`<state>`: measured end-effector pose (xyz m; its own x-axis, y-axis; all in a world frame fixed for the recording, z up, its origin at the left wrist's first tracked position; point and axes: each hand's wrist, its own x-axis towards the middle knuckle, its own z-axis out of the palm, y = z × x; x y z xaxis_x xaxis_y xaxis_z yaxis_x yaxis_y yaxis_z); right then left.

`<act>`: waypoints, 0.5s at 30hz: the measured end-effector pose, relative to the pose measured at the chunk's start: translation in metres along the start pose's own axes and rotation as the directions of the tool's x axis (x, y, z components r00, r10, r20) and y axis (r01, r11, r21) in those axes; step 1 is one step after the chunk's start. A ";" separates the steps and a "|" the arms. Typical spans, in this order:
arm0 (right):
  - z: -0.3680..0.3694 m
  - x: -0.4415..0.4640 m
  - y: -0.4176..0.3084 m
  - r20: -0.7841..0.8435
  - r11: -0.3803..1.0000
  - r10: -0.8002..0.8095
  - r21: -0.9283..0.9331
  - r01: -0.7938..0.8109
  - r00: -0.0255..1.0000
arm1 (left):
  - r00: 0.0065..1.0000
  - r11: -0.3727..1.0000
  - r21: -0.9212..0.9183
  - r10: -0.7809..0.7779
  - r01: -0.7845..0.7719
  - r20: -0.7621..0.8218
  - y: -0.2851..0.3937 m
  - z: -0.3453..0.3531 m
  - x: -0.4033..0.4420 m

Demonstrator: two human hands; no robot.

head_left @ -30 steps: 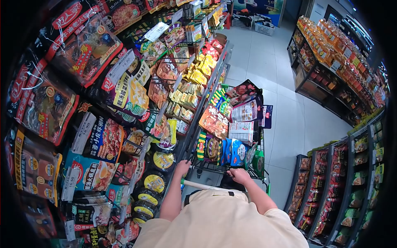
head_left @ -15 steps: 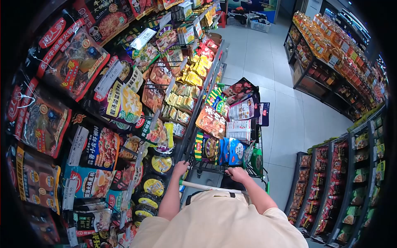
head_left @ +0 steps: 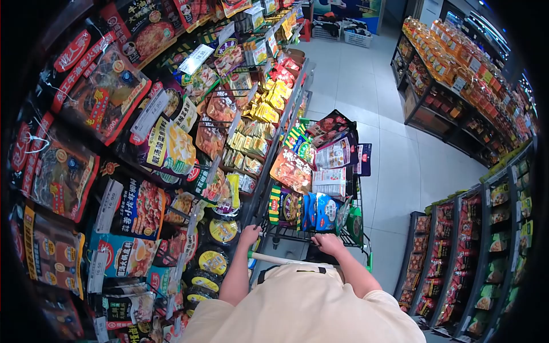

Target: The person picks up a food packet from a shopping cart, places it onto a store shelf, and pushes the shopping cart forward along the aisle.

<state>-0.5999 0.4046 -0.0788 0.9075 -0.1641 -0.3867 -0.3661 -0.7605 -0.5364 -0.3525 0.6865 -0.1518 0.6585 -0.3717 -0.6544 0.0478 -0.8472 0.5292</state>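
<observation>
Both arms reach forward in a store aisle, the hands at the near end of a loaded shopping cart [head_left: 294,233]. The left hand [head_left: 250,235] is curled closed by the cart's near left corner, beside the edge of the packed shelf [head_left: 262,191]; exactly what it grips cannot be told. The right hand [head_left: 327,243] is closed in a fist at the cart's near edge, its hold hidden beneath the fingers. A pale handle bar [head_left: 274,258] with a green end crosses between the hands and a beige shirt [head_left: 303,303].

Packaged goods fill the cart ahead of both hands. An orange-red pouch [head_left: 291,170] leans on the left, next to a white-backed pouch [head_left: 329,182]. Nearer the hands sit blue packages [head_left: 325,211] and a green-and-yellow striped package [head_left: 284,206]. A dark red pouch [head_left: 331,127] lies at the far end, and a dark blue pouch [head_left: 363,159] juts out over the right side.

On the left, the shelf carries food pouches, price tags, yellow sachets [head_left: 273,102] and round tubs [head_left: 223,230] with yellow labels. Across the gray tile floor [head_left: 394,166], orange-toned bottles [head_left: 452,46] top a dark display, with racks of red packets [head_left: 440,248] and green packets [head_left: 486,291] at lower right.
</observation>
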 end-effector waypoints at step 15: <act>0.004 -0.001 0.000 0.015 0.999 0.013 -0.043 -0.013 1.000 | 0.995 0.997 0.009 -0.081 0.081 0.058 -0.003 0.001 0.019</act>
<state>-0.6014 0.4076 -0.0811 0.8993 -0.1646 -0.4052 -0.3683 -0.7845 -0.4989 -0.3408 0.6813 -0.1659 0.6080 -0.3229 -0.7253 0.0944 -0.8777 0.4698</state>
